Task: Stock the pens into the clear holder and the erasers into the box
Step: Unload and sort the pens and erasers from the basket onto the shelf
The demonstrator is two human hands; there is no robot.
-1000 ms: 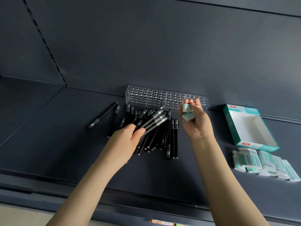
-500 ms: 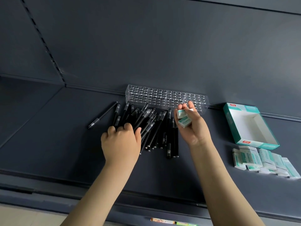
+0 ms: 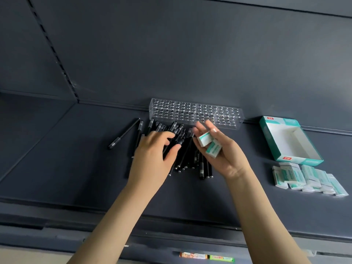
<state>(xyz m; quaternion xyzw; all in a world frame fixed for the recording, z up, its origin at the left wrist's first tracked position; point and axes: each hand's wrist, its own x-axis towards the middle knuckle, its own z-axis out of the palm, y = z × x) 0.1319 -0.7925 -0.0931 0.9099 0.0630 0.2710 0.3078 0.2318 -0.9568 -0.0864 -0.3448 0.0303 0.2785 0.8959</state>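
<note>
A pile of black pens [image 3: 190,159] lies on the dark shelf in front of the empty clear holder [image 3: 196,113], which stands against the back wall. My left hand [image 3: 154,155] reaches into the left of the pile, fingers and thumb curled round a few pens. Just right of it, above the pile, my right hand [image 3: 222,155] holds two white-and-teal erasers [image 3: 209,143] in its curled fingers. The open teal-and-white box [image 3: 270,138] lies empty at the right. Several loose erasers [image 3: 308,178] are heaped in front of the box.
One pen [image 3: 123,133] lies apart at the left of the pile. The shelf's back panel rises right behind the holder and box. Along the shelf's front rail below my arms sit small coloured price labels [image 3: 206,257].
My left hand put its raised bundle of pens back down on the pile and now closes on pens there. My right hand dropped slightly and tilted, still holding the two erasers.
</note>
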